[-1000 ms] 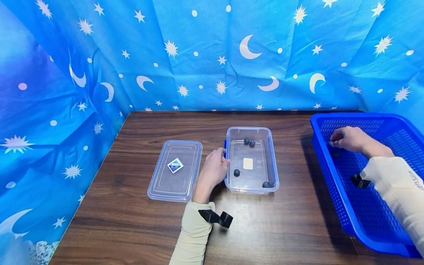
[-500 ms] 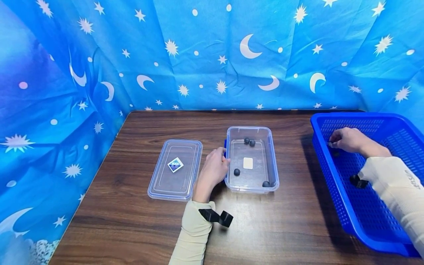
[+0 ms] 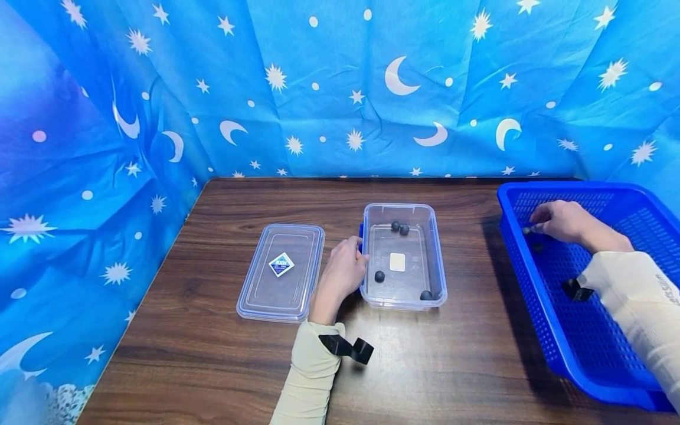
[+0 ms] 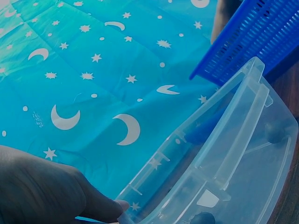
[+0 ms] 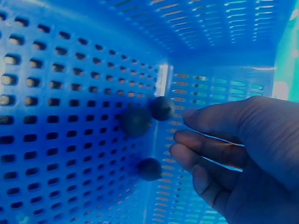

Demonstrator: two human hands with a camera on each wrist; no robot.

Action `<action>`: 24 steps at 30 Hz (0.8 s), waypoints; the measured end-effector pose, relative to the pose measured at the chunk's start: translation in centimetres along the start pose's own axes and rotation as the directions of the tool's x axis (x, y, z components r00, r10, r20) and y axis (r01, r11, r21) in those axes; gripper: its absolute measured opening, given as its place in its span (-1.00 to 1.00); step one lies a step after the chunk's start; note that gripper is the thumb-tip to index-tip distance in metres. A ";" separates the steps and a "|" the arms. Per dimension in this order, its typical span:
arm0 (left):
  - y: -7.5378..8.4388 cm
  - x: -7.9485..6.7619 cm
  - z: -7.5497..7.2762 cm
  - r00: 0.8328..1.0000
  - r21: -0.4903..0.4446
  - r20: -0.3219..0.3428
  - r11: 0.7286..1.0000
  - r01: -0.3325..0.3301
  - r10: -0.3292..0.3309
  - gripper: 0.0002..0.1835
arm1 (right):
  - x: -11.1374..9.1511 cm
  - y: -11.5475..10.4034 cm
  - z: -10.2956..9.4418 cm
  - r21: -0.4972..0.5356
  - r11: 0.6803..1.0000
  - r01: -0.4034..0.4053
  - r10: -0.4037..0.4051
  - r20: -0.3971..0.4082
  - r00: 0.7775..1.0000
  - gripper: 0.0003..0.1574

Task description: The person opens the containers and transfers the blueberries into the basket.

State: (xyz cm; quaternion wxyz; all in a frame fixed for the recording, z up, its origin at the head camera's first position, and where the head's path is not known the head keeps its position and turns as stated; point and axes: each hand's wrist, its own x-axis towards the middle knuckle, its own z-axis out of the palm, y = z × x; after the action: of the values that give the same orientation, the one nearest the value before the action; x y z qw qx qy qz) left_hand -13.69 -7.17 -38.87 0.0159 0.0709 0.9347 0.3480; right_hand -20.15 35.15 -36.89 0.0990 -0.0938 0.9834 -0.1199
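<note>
My left hand (image 3: pixel 344 268) grips the left wall of a clear plastic food container (image 3: pixel 419 260), its thumb at the rim in the left wrist view. Several small dark balls, such as this dark ball (image 3: pixel 379 276), lie on the container's floor. Inside the blue basket (image 3: pixel 536 307), my right hand (image 3: pixel 563 221) reaches toward the far left corner. In the right wrist view its fingers are loosely bent with nothing between them. Just off the thumb tip lies one dark ball (image 5: pixel 162 108); a second ball (image 5: pixel 135 121) and a third ball (image 5: pixel 149 169) are beside it.
The container's clear lid (image 3: pixel 281 295), with a diamond-shaped label, lies flat left of my left hand. All of these stand on a brown wooden table (image 3: pixel 435 366). A blue star-and-moon cloth (image 3: pixel 340 88) hangs behind and at the left.
My right fingers have moved slightly away from a dark ball in the basket, which now shows more clearly left of the fingertips. The left hand, container and lid have stayed in place.
</note>
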 end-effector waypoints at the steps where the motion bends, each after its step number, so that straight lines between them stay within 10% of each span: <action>1: 0.0 0.0 0.0 1.000 0.001 0.001 1.000 0.002 -0.002 -0.63 | -0.1 -0.1 -0.1 0.003 1.000 0.006 -0.006 -0.011 1.000 -0.75; 24: -0.1 0.0 0.0 1.000 -0.009 -0.004 1.000 -0.006 0.006 -0.63 | -1.6 -4.4 -4.4 0.022 0.997 0.075 -0.069 -0.219 0.973 -0.68</action>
State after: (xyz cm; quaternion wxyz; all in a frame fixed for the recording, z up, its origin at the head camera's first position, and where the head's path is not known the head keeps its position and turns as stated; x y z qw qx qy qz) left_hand -13.68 -7.21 -38.96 0.0133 0.0729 0.9329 0.3525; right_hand -18.87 32.26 -31.32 -0.0126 -0.1142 0.9823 -0.1476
